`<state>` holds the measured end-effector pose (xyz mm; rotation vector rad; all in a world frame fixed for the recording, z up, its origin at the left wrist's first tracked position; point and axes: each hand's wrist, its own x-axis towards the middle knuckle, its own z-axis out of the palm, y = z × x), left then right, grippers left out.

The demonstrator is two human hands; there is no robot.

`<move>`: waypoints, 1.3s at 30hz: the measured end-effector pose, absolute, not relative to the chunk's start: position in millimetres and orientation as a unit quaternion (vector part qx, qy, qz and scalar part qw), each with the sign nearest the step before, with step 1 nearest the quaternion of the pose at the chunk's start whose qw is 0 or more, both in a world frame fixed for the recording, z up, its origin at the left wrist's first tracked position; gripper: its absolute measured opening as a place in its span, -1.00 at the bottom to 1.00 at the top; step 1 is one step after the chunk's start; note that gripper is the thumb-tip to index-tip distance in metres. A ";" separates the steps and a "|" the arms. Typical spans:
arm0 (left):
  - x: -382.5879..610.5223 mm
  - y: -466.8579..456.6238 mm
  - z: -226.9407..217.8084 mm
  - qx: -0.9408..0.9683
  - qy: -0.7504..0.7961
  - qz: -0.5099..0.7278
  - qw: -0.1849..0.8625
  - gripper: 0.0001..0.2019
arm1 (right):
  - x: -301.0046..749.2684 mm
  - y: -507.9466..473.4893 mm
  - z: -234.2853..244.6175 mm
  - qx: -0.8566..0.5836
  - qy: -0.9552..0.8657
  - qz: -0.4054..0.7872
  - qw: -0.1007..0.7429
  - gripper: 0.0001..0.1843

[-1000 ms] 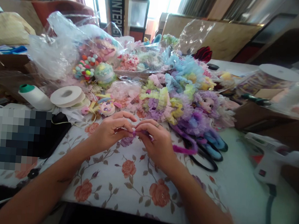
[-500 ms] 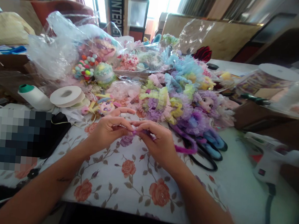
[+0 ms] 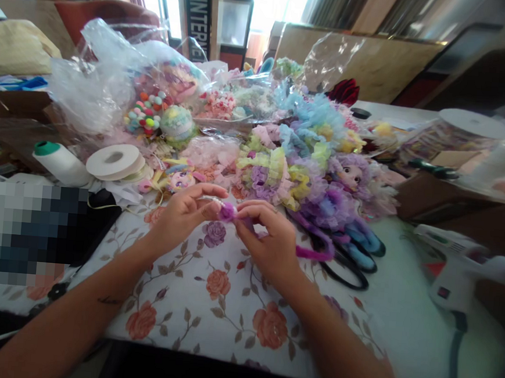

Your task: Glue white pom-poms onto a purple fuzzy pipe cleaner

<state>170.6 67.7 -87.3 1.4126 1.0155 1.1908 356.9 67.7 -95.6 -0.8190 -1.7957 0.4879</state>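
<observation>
Over the flowered cloth, my left hand point(image 3: 183, 215) and my right hand point(image 3: 268, 237) meet at a small fuzzy purple piece point(image 3: 227, 212). The left thumb and fingers pinch its left side, where a short row of white beads or pearls point(image 3: 217, 200) shows. On the other side, the right thumb and index finger are closed on the piece. A fuzzy purple strip, like a pipe cleaner point(image 3: 315, 254), lies just right of the right hand; whether it joins the held piece is hidden. Beyond the hands are a doll's head point(image 3: 181, 180) and ruffled yellow and lilac fabric point(image 3: 262, 175).
A white glue gun point(image 3: 447, 265) stands at right. White ribbon spools point(image 3: 115, 162) and a green-topped thread cone point(image 3: 60, 162) are at left. Plush dolls point(image 3: 348, 170), a black loop point(image 3: 354, 278) and plastic bags point(image 3: 95, 77) crowd the back of the table.
My left fingers have shifted, and more of the purple piece and the white beads now shows between my hands. My right hand stays closed on it, almost in the same place.
</observation>
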 end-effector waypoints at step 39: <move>178.2 66.6 -96.6 0.556 0.419 0.498 0.518 -0.88 | 349.3 62.2 -103.1 -0.383 -0.726 0.234 0.520 -0.89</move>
